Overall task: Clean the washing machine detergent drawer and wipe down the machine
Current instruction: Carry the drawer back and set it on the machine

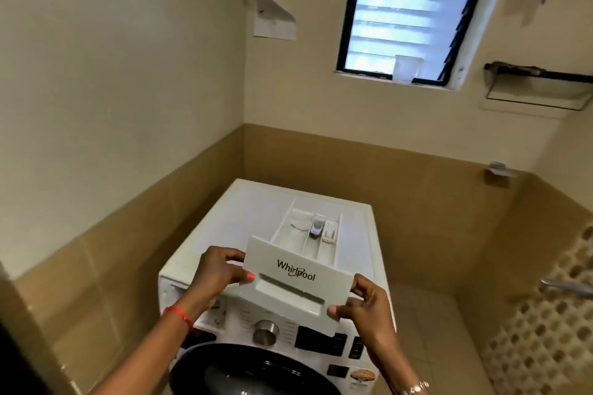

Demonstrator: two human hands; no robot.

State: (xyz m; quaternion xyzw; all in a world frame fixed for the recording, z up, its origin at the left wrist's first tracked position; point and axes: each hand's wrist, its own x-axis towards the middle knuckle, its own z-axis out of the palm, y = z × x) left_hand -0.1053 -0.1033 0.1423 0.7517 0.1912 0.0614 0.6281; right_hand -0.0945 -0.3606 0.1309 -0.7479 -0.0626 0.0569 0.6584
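Now we are holding the removed detergent drawer (288, 279), left hand (218, 272) and right hand (369, 308) fingers (335, 311) pinching its ends; rinsing should follow.

Red thread bracelet (178, 314) at left wrist, silver bracelet (415, 389) at right, orange-painted nail (251, 276) on left hand (218, 272)

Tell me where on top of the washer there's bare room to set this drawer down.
The washer top is bare left of the drawer, from its left edge back to the rear edge. The right part is hidden under the drawer. The front panel is crowded with knob and buttons.
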